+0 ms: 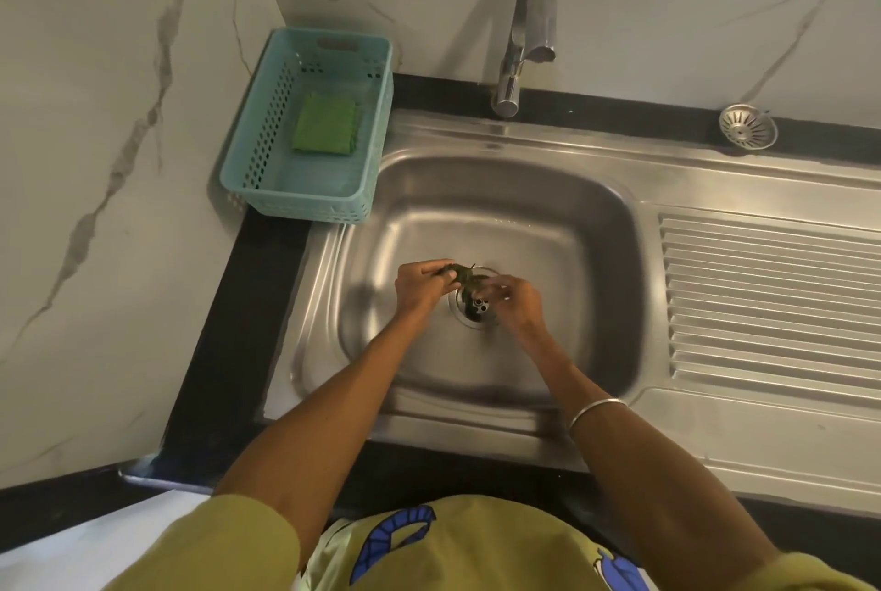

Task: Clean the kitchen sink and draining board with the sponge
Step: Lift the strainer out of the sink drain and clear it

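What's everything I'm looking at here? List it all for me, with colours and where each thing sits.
sink: one, steel, set in the black counter
drain: one, open, at the basin's middle
draining board: one, ribbed steel, right of the basin
tap: one, chrome, behind the basin
strainer: one, steel, on the counter's back edge, far right
basket: one, light blue, on the counter, left of the tap
sponge: one, green, inside the basket
scrap: one, dark green, over the drain
bangle: one, silver, right wrist
left hand: pinches the scrap
right hand: above the drain, fingers blurred
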